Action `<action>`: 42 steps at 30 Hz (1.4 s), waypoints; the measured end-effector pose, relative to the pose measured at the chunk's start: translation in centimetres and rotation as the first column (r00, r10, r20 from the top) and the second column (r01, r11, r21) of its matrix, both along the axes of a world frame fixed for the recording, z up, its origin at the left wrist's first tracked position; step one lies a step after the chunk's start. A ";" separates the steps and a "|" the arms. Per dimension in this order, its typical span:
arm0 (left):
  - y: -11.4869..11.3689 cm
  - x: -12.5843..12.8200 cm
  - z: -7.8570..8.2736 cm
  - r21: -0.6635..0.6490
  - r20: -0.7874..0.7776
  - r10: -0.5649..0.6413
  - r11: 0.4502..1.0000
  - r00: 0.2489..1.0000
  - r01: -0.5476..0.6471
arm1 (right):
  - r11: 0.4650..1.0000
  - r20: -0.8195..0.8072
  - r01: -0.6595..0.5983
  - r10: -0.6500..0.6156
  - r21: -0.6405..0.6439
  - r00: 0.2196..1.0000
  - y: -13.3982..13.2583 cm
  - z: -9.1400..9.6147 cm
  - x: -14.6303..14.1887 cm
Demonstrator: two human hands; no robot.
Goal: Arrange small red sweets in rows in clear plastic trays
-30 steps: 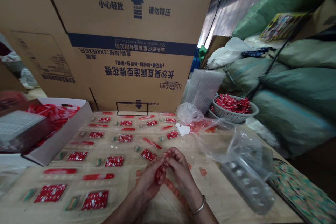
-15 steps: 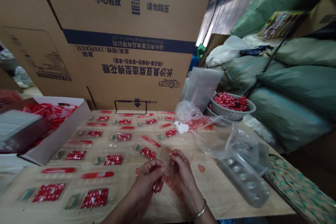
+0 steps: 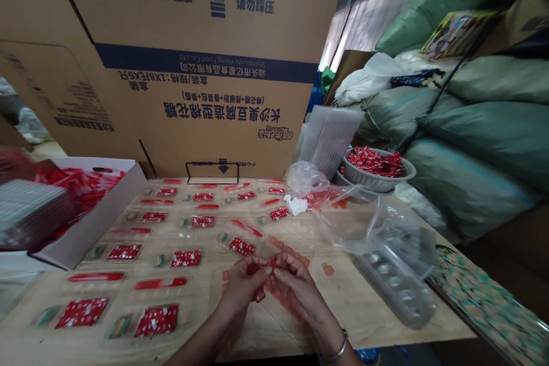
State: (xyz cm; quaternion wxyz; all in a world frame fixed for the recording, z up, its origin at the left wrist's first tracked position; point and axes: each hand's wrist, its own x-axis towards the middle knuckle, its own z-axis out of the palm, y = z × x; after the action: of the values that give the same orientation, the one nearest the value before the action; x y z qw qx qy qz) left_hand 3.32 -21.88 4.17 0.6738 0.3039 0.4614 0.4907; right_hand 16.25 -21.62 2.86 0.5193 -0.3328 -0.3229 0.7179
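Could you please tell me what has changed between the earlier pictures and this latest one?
The left hand and right hand, apart half a second ago, have moved together and now meet, fingers closed around a small red packet. The red sachets laid out nearby stayed as they were.

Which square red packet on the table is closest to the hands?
The tilted red-and-white packet just above the left hand; every other square packet lies farther away across the table.
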 end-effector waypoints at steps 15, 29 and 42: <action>-0.2 -0.6 -0.2 -0.062 0.268 -0.211 0.970 0.940 0.236 | 0.982 0.195 -0.100 0.068 0.163 0.979 -0.2 -0.1 0.6; -1.0 -0.4 -0.5 -0.012 0.273 -0.345 0.932 0.898 0.361 | 0.992 0.197 0.000 -0.025 0.127 0.980 -1.4 -0.4 0.8; -0.5 0.4 -1.0 -0.084 0.268 -0.194 0.971 0.944 0.224 | 0.989 0.283 0.035 -0.074 0.141 0.956 -1.0 -1.3 0.1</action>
State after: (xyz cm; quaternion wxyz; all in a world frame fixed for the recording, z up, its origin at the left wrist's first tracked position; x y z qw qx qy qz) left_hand 3.71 -22.39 3.12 0.7924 0.2461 0.3621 0.4248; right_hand 16.33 -22.59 1.52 0.5075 -0.4067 -0.4333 0.6239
